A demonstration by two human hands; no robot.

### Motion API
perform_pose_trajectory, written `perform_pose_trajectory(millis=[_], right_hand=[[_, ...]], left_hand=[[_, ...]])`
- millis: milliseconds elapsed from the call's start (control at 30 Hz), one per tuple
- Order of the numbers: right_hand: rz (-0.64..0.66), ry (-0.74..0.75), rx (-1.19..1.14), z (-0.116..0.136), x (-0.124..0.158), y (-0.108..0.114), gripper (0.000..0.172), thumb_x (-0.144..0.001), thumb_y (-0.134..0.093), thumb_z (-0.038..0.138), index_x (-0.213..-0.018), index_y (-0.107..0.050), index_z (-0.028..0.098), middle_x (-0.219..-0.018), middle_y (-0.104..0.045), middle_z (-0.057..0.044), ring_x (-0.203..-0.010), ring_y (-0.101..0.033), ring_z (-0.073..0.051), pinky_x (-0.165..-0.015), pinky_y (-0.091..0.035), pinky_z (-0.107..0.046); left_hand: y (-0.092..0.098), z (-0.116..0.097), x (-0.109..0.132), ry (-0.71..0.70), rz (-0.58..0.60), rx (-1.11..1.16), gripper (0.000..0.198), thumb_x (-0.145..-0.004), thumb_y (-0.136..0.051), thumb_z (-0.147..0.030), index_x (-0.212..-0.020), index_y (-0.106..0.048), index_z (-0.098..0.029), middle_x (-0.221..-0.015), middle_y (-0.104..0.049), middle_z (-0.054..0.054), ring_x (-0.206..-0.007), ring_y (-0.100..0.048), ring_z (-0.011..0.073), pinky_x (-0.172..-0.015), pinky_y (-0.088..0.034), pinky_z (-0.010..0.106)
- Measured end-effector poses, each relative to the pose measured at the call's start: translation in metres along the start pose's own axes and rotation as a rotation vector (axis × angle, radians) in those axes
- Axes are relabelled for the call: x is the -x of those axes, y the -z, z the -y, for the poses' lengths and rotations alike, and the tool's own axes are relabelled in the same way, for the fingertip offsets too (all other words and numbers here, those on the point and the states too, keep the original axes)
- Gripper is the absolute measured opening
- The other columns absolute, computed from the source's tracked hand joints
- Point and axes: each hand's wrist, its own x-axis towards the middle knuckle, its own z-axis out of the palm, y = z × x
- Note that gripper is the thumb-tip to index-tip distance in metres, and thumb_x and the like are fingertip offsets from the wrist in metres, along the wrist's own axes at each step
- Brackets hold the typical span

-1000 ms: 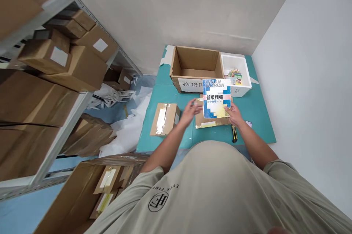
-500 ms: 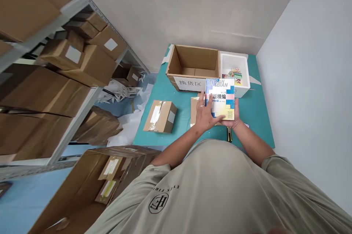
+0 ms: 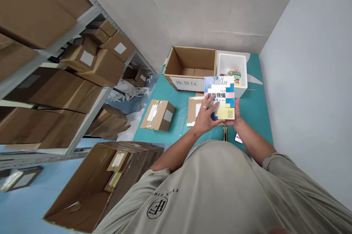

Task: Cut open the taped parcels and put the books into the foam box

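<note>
A paperback physics study book with a blue, white and yellow cover stands tilted up between my hands. My left hand lies across its lower left cover, fingers on the front. My right hand grips its right edge from behind. Below the book, a brown cardboard parcel lies on the teal mat, mostly hidden by the book and my left hand. A yellow-and-black utility knife lies just below my right hand, partly hidden by my body.
An open cardboard box with a white label and a white foam box holding colourful books stand at the mat's far edge. A taped carton sits left. A phone lies near my right forearm. Metal shelves of cartons fill the left.
My left hand has moved from beside the book onto its cover. The book has shifted slightly right and stands between both hands. The whole view has turned slightly.
</note>
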Motion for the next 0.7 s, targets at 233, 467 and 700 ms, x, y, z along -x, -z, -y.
perform_pose_trajectory(millis=[233,467,700], right_hand=[[0.023,0.017,-0.021,-0.001,0.007,0.004,0.111,-0.079,-0.063,0.116,-0.15,-0.077,0.032,-0.156,-0.081,-0.014,-0.163,-0.061,-0.043,-0.133,-0.052,-0.068],[0.051,0.037,-0.008,-0.003,0.011,-0.003,0.112,-0.077,-0.063,0.116,-0.148,-0.076,0.03,-0.155,-0.08,-0.016,-0.162,-0.06,-0.044,-0.13,-0.053,-0.071],[0.066,0.073,-0.077,0.002,0.013,0.001,0.095,-0.081,-0.082,0.085,-0.156,-0.07,0.029,-0.16,-0.078,-0.018,-0.157,-0.063,-0.048,-0.129,-0.042,-0.09]], left_hand=[[-0.001,-0.007,0.001,-0.009,0.008,0.009,0.071,-0.092,-0.092,-0.08,-0.141,-0.085,-0.028,-0.17,-0.07,0.02,-0.179,-0.043,0.0475,-0.144,-0.034,0.081],[-0.005,-0.003,0.016,0.127,-0.179,0.136,0.08,-0.105,-0.077,-0.074,-0.166,-0.069,-0.023,-0.15,-0.081,0.023,-0.157,-0.071,0.0443,-0.145,-0.04,0.07],[0.0,0.002,0.014,0.523,-0.528,0.226,0.143,-0.092,-0.082,-0.091,-0.19,-0.02,-0.009,-0.176,-0.054,0.037,-0.17,-0.056,0.048,-0.14,-0.048,0.069]])
